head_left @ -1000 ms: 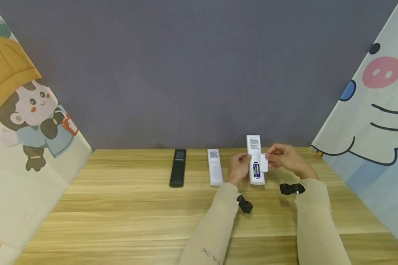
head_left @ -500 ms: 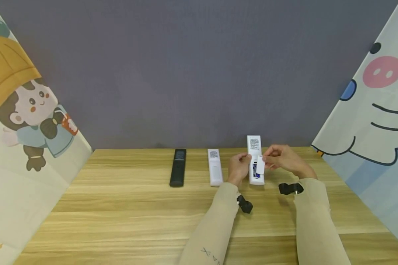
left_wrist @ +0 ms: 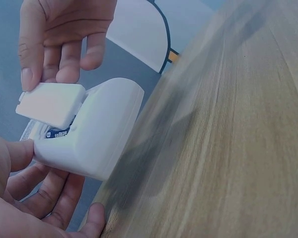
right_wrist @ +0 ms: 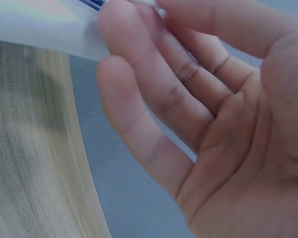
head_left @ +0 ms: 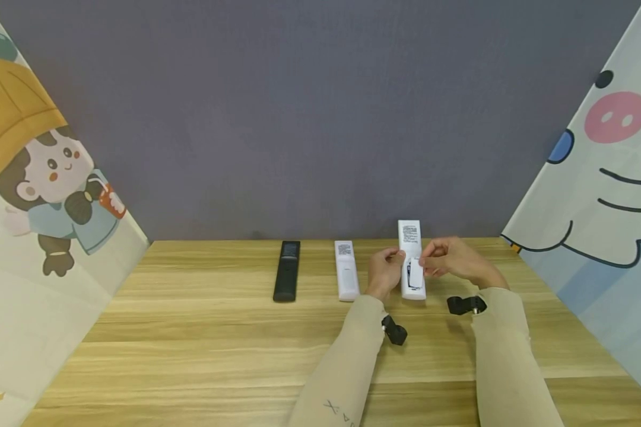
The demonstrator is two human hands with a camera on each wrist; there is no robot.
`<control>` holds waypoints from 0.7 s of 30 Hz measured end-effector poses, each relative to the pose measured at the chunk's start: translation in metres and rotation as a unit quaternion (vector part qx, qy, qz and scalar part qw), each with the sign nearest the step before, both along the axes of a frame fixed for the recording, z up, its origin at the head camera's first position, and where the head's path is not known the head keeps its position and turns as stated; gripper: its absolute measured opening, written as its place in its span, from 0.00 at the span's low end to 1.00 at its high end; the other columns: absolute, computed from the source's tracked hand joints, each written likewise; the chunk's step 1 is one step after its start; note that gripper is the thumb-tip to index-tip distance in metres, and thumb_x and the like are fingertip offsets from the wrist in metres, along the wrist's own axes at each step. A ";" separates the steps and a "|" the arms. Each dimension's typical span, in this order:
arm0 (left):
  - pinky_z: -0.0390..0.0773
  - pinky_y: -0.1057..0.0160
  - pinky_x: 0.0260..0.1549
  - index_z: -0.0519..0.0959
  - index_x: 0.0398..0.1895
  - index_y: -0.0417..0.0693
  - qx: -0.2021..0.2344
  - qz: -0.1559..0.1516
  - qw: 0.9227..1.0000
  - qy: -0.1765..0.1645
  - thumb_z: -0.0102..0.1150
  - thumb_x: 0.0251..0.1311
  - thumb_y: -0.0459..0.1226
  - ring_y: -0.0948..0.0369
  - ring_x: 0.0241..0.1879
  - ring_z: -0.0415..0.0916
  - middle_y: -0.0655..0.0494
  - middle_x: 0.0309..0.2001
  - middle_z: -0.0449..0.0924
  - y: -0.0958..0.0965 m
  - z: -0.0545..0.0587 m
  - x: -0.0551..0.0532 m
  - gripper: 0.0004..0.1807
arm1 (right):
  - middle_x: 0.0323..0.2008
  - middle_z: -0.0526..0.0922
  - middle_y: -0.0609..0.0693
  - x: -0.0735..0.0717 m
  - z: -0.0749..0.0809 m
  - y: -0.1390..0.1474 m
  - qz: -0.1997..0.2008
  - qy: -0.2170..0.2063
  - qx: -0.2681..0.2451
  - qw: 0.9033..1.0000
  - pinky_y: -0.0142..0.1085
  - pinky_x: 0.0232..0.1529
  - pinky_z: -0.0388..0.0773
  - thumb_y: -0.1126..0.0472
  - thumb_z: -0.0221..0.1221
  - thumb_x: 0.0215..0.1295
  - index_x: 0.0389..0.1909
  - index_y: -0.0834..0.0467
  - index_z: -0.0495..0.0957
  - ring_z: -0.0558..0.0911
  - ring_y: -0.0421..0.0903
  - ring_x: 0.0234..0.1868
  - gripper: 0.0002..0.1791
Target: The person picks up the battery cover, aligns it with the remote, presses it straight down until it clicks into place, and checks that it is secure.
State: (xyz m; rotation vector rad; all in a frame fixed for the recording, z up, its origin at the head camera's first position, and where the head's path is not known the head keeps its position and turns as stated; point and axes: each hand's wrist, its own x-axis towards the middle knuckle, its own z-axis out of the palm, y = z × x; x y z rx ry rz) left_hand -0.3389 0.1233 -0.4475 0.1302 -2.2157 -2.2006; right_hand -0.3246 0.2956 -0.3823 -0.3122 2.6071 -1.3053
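Observation:
My left hand [head_left: 384, 273] grips a white remote control [head_left: 409, 249] by its left side, back face toward me, above the table. Its thumb lies on the near edge and its fingers curl underneath, as the left wrist view shows. Between thumb and fingers my right hand [head_left: 454, 261] pinches a white battery cover [left_wrist: 52, 104]. The cover sits slightly tilted over the battery compartment, hiding most of it. A blue battery [left_wrist: 58, 133] shows in the gap below the cover. In the right wrist view only a sliver of the cover appears beside the fingertips.
A second white remote [head_left: 346, 270] lies back side up left of my left hand. Farther left lies a black remote [head_left: 286, 271]. The wooden table [head_left: 219, 344] meets a grey wall panel [head_left: 320, 118] behind; printed cloths flank both sides.
My right hand has moved the battery cover left and down, from beside the remote to over its battery compartment. The batteries are now mostly covered. My left hand keeps its grip, nearly still.

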 end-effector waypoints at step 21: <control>0.78 0.64 0.37 0.87 0.51 0.46 -0.010 -0.002 1.000 0.003 0.62 0.70 0.40 0.64 0.37 0.75 0.56 0.37 0.83 0.000 -0.001 0.000 0.13 | 0.34 0.86 0.55 0.000 -0.001 -0.006 0.019 -0.007 0.014 1.000 0.44 0.37 0.85 0.61 0.66 0.66 0.44 0.68 0.79 0.87 0.48 0.34 0.13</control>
